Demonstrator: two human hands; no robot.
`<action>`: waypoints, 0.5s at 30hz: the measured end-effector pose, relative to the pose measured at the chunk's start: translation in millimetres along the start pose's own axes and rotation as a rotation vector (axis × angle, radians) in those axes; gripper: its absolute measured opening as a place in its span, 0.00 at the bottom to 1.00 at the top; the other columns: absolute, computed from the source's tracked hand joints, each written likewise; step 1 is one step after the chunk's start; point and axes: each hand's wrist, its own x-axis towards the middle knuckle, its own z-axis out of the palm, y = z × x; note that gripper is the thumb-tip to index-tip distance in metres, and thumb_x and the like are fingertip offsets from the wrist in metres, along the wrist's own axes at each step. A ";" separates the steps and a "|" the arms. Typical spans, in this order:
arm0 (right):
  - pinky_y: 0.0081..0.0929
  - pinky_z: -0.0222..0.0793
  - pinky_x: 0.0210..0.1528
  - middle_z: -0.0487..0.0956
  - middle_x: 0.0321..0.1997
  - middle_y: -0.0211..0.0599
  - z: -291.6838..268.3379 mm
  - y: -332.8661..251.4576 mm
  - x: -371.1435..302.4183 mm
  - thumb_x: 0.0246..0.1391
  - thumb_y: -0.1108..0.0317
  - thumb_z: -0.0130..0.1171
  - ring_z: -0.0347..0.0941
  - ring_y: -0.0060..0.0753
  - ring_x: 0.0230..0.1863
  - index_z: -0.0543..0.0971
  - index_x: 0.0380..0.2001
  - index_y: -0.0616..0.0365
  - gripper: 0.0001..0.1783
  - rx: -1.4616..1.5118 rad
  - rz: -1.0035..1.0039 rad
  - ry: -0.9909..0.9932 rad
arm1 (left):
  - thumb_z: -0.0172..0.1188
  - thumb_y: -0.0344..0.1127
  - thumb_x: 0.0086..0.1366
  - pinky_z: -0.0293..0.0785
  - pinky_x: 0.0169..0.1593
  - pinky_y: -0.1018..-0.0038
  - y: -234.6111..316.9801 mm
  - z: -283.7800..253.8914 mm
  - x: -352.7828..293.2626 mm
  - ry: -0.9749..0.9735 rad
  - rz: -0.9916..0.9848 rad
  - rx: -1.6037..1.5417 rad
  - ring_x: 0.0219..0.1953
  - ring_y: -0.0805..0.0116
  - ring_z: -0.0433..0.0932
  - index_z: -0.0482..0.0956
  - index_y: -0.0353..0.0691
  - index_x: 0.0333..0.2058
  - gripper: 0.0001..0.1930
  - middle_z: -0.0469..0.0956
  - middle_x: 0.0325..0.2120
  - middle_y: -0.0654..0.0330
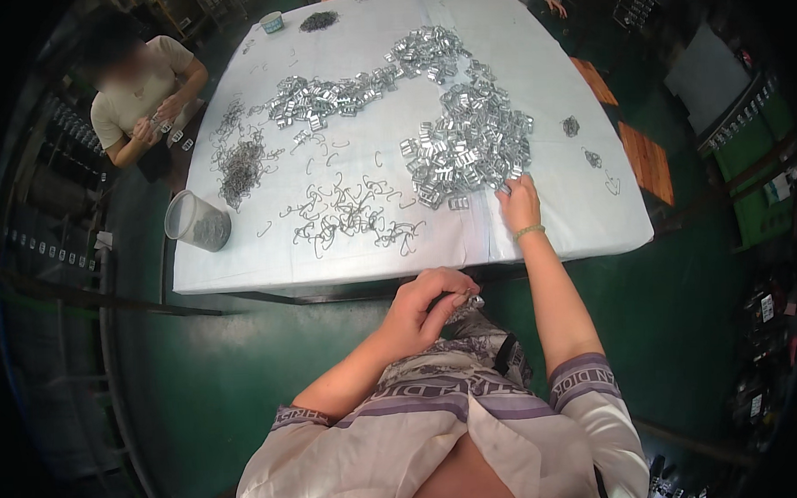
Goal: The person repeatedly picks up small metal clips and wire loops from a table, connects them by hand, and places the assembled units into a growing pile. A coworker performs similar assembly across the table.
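the right hand (520,205) reaches out flat over the white table (590,216), its fingers (507,191) spread and lightly curled on the near edge of the big heap of metal buckles (469,145); the fingertips touch the lowest pieces of the heap, seemingly so one can be drawn off the pile, but whether a buckle is already pinched i cannot tell; a single loose buckle (458,203) lies just to the left of those fingertips, apart from the heap.

the left hand (427,305) hangs back below the table's near edge, over the lap, its fingers closed around a small metal piece (471,305) whose shiny end pokes out past the knuckles on the right; held low and close to the body like this, the piece stays steady while the other hand is out on the table (how much of it is hidden in the fist cannot be seen).

beyond the left hand's knuckles, further onto the table, bent wire hooks (349,216) lie scattered within easy reach; farther off, toward the left, sits a denser tangle of wire hooks (242,167), and a clear plastic cup (196,221) stands at the table's left corner; a long trail of more buckles (358,84) runs across the far half of the cloth, well beyond either hand.

at the far left corner another person (143,91) sits with both hands together over small parts; a small round tin (272,22) rests at the far edge.
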 end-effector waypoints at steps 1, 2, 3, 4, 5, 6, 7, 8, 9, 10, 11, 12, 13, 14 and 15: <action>0.38 0.65 0.46 0.72 0.35 0.50 -1.4 0.1 0.1 0.41 0.69 0.62 0.69 0.51 0.41 0.77 0.34 0.67 0.16 0.017 0.003 0.010 | 0.49 0.21 0.60 0.69 0.41 0.75 -0.3 -0.7 0.0 0.002 -0.012 -0.006 0.35 0.70 0.73 0.70 0.34 0.34 0.04 0.76 0.34 0.53; 0.37 0.67 0.43 0.73 0.34 0.48 -5.5 1.8 0.7 0.44 0.69 0.60 0.70 0.49 0.38 0.76 0.34 0.67 0.14 0.024 0.008 0.041 | 0.49 0.22 0.60 0.69 0.40 0.75 -0.5 -1.4 1.5 0.004 -0.002 0.004 0.35 0.70 0.73 0.70 0.34 0.33 0.04 0.76 0.34 0.54; 0.35 0.69 0.39 0.73 0.33 0.47 -10.3 3.2 -1.9 0.47 0.70 0.58 0.72 0.47 0.35 0.75 0.33 0.68 0.12 0.034 0.016 0.063 | 0.49 0.22 0.60 0.69 0.40 0.75 -0.7 -1.1 0.4 0.009 -0.001 0.013 0.34 0.70 0.73 0.70 0.34 0.33 0.03 0.76 0.34 0.54; 0.34 0.70 0.36 0.73 0.31 0.46 -14.2 3.2 -3.1 0.50 0.70 0.56 0.73 0.46 0.32 0.75 0.32 0.68 0.11 0.043 0.024 0.085 | 0.49 0.22 0.60 0.69 0.40 0.75 -1.1 -0.9 -0.3 0.013 0.000 0.022 0.34 0.70 0.73 0.70 0.33 0.33 0.03 0.76 0.33 0.54; 0.31 0.71 0.32 0.73 0.30 0.44 -17.8 1.9 -2.8 0.52 0.69 0.54 0.74 0.42 0.29 0.74 0.32 0.67 0.10 0.358 0.160 -0.033 | 0.49 0.22 0.60 0.69 0.40 0.76 -2.4 -1.1 1.0 0.017 -0.002 0.013 0.34 0.70 0.73 0.70 0.33 0.33 0.03 0.76 0.33 0.54; 0.29 0.71 0.28 0.73 0.29 0.41 -26.5 -3.7 -7.0 0.55 0.69 0.51 0.74 0.38 0.26 0.73 0.32 0.67 0.09 0.669 0.306 -0.159 | 0.49 0.22 0.60 0.69 0.40 0.76 -5.0 -1.0 0.4 0.021 -0.011 -0.003 0.34 0.70 0.73 0.70 0.33 0.33 0.03 0.76 0.33 0.54; 0.26 0.71 0.24 0.73 0.28 0.39 -38.3 -10.3 -9.9 0.57 0.69 0.49 0.74 0.34 0.22 0.71 0.31 0.66 0.10 0.979 0.453 -0.281 | 0.49 0.22 0.60 0.69 0.40 0.76 -7.5 -0.6 1.4 0.022 -0.019 -0.018 0.33 0.71 0.73 0.70 0.33 0.33 0.03 0.76 0.33 0.54; 0.18 0.68 0.18 0.73 0.27 0.35 -54.2 -28.9 -17.0 0.60 0.67 0.46 0.73 0.25 0.18 0.70 0.32 0.64 0.10 1.133 0.486 -0.334 | 0.48 0.21 0.61 0.69 0.39 0.77 -8.6 0.4 1.3 0.026 -0.043 -0.026 0.33 0.72 0.73 0.70 0.32 0.33 0.03 0.76 0.33 0.55; 0.18 0.68 0.18 0.73 0.26 0.34 -66.0 -36.7 -25.4 0.60 0.67 0.46 0.73 0.25 0.19 0.70 0.32 0.64 0.10 1.142 0.471 -0.386 | 0.48 0.21 0.61 0.69 0.39 0.77 -8.8 1.9 1.2 0.025 -0.052 -0.025 0.33 0.72 0.73 0.70 0.32 0.33 0.03 0.76 0.33 0.55; 0.17 0.68 0.19 0.73 0.25 0.34 -73.9 -42.8 -31.4 0.60 0.67 0.46 0.73 0.25 0.19 0.70 0.32 0.64 0.09 1.155 0.450 -0.443 | 0.48 0.21 0.61 0.69 0.39 0.77 -9.1 2.3 1.7 0.030 -0.058 -0.018 0.33 0.73 0.73 0.70 0.32 0.34 0.04 0.76 0.33 0.55; 0.17 0.67 0.19 0.73 0.25 0.34 -83.1 -50.6 -37.1 0.59 0.68 0.47 0.73 0.25 0.19 0.70 0.32 0.64 0.09 1.168 0.428 -0.500 | 0.48 0.21 0.61 0.69 0.39 0.78 -9.8 2.7 2.2 0.036 -0.065 -0.011 0.33 0.73 0.72 0.70 0.32 0.34 0.04 0.76 0.33 0.55; 0.16 0.67 0.19 0.72 0.23 0.32 -97.9 -63.7 -42.8 0.59 0.67 0.48 0.72 0.23 0.19 0.71 0.33 0.64 0.09 1.205 0.438 -0.535 | 0.47 0.21 0.61 0.69 0.38 0.78 -12.1 3.1 2.3 0.036 -0.057 -0.005 0.33 0.74 0.73 0.70 0.32 0.34 0.04 0.76 0.33 0.55; 0.16 0.66 0.19 0.72 0.22 0.31 -107.1 -71.5 -47.4 0.59 0.67 0.49 0.71 0.21 0.19 0.71 0.33 0.63 0.09 1.201 0.422 -0.577 | 0.47 0.21 0.61 0.69 0.38 0.78 -12.7 3.2 2.6 0.036 -0.069 0.000 0.33 0.74 0.73 0.70 0.32 0.34 0.04 0.76 0.33 0.55; 0.15 0.66 0.19 0.72 0.22 0.30 -114.3 -77.6 -51.7 0.58 0.67 0.49 0.71 0.20 0.19 0.71 0.33 0.63 0.09 1.197 0.406 -0.619 | 0.48 0.21 0.61 0.69 0.38 0.78 -12.9 3.2 2.7 0.037 -0.082 0.006 0.33 0.74 0.73 0.70 0.32 0.34 0.04 0.76 0.33 0.56; 0.15 0.66 0.20 0.72 0.21 0.29 -120.5 -83.0 -55.4 0.58 0.67 0.50 0.70 0.19 0.19 0.72 0.33 0.63 0.09 1.192 0.387 -0.662 | 0.48 0.21 0.61 0.69 0.38 0.79 -12.9 3.1 2.7 0.038 -0.094 0.011 0.33 0.74 0.73 0.70 0.32 0.34 0.04 0.77 0.32 0.56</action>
